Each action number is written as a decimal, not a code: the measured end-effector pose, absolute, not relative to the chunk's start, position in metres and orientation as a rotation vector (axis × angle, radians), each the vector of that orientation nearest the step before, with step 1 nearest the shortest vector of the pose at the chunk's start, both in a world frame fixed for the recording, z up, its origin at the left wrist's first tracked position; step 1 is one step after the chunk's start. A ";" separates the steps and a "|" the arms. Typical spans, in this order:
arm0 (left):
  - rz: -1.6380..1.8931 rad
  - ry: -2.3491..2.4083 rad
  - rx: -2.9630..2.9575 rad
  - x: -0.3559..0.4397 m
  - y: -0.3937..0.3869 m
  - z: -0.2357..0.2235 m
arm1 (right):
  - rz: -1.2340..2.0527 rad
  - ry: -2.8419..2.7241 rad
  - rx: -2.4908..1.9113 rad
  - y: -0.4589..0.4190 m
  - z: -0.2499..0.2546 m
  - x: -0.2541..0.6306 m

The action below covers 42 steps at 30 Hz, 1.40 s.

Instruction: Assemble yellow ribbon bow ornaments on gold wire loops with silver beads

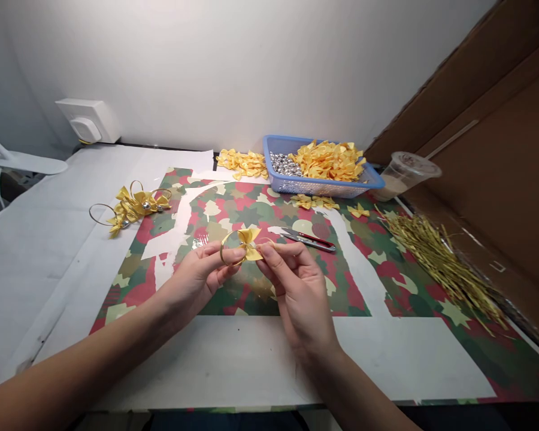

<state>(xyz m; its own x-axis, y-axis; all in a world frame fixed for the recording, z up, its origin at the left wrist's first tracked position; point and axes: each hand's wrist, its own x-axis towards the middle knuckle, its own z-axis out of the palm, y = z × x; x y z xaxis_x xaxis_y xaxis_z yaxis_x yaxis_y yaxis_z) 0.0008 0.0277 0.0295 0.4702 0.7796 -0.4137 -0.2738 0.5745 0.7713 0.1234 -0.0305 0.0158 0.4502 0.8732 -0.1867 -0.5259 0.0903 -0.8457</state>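
Note:
Between my two hands, above the patterned paper, is a yellow ribbon bow (250,235) with a loop of gold tie (223,246) at its left. My left hand (211,263) pinches the bow's left side and the loop. At the right side, the thumb and fingers of my right hand (294,272) press together on the bow and a thin bit of gold tie. The bow's centre is partly covered by fingertips. Just behind my right hand lie thread snips (312,239) with red and dark handles.
A blue basket (323,188) holds silver bells (285,164) and yellow bows (332,160). More loose bows (242,163) lie beside it. Finished-looking bows with bells (137,206) sit at left. Gold ties (444,263), a plastic cup (406,173) and cardboard (489,167) are at right.

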 end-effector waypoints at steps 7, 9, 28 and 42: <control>0.701 0.853 0.707 0.004 0.024 0.034 | 1.088 -0.398 -0.974 -0.029 0.017 0.125; 0.710 0.855 0.708 0.004 0.024 0.034 | 1.084 -0.403 -0.946 -0.030 0.017 0.125; 0.685 0.862 0.729 0.002 0.024 0.033 | 1.118 -0.479 -0.941 -0.031 0.018 0.129; 0.707 0.865 0.740 0.003 0.023 0.030 | 1.218 -0.314 -0.929 -0.029 0.018 0.125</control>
<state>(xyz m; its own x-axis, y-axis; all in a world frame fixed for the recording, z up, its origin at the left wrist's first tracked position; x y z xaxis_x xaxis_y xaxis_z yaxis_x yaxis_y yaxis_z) 0.0026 0.0232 0.0300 0.4639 0.7884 -0.4040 -0.2387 0.5504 0.8000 0.1245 -0.0289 0.0185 0.3575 0.8974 -0.2586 -0.6607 0.0473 -0.7492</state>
